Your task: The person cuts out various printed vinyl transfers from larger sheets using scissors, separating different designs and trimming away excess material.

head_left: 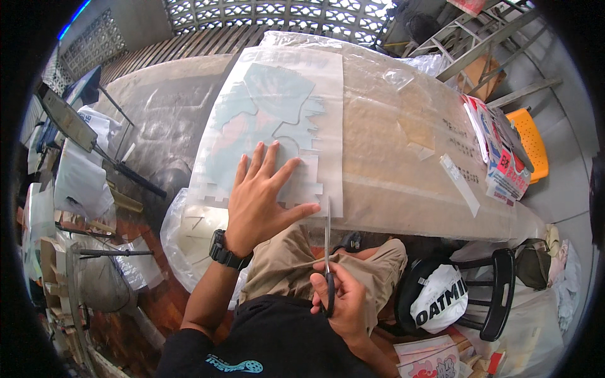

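My left hand (261, 198) lies flat with its fingers spread, pressing on a whitish translucent sheet (329, 113). Pale blue cut-out shapes with jagged, stepped edges (277, 85) show on or through this sheet, with a faint pink patch among them. In my right hand (348, 302) is a pair of scissors (328, 252) with dark handles. Their blades point away from me and meet the sheet's near edge, close to its right corner. From here I cannot tell how far apart the blades are. A black watch sits on my left wrist.
Under the sheet is a wide table wrapped in clear plastic (403, 201). On its right lie a pale strip (460, 186) and printed papers (498, 151), beside an orange plastic stool (530, 145). A black chair (501, 293) stands right of my legs; a metal frame (69, 116) is at left.
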Action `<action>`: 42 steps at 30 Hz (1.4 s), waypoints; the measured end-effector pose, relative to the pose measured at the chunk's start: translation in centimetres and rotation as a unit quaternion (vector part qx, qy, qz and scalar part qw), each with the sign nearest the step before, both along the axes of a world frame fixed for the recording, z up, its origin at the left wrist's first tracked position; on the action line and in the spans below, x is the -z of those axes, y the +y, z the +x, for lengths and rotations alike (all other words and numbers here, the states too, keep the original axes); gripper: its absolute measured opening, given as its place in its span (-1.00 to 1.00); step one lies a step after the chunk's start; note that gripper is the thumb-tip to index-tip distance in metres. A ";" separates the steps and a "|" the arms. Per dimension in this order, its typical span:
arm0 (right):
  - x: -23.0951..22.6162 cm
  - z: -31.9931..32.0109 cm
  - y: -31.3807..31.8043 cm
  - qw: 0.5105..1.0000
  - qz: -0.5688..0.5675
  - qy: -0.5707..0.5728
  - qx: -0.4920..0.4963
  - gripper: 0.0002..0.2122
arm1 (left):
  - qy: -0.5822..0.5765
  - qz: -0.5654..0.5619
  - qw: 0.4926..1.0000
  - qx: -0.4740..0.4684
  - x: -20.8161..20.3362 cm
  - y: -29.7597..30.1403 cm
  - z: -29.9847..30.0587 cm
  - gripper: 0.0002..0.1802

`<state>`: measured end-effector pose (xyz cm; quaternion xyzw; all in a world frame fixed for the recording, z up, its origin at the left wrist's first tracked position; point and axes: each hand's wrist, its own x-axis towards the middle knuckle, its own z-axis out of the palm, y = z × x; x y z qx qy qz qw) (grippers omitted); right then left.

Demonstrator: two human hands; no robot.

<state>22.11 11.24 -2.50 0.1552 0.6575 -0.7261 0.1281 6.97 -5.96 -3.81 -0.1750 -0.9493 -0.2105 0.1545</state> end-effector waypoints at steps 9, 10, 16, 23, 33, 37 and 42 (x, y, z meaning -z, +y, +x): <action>-0.3 0.1 0.0 0.997 0.065 0.047 -0.019 -0.42 | -0.021 -0.021 1.000 -0.004 0.3 0.3 0.0 0.10; -0.5 -0.1 -0.1 0.995 0.076 0.057 -0.013 -0.39 | -0.024 -0.024 0.999 -0.003 0.2 0.3 -0.1 0.10; -0.8 -2.0 0.1 0.992 0.094 0.080 -0.023 -0.35 | -0.001 -0.018 1.000 0.000 0.0 0.3 0.1 0.05; 0.0 -4.1 -0.2 0.990 0.096 0.098 -0.004 -0.36 | 0.007 -0.012 1.000 0.004 0.0 0.2 0.0 0.01; -1.5 -8.0 -0.1 0.990 0.116 0.080 -0.010 -0.40 | -0.002 -0.005 1.000 0.005 0.0 0.2 0.0 -0.02; -1.2 -9.3 -0.2 0.986 0.124 0.109 -0.003 -0.37 | -0.004 0.003 1.000 0.003 -0.1 0.2 0.0 -0.03; -1.6 -10.5 -0.3 0.987 0.120 0.106 0.002 -0.37 | -0.005 0.009 1.000 0.005 -0.3 0.1 0.1 -0.03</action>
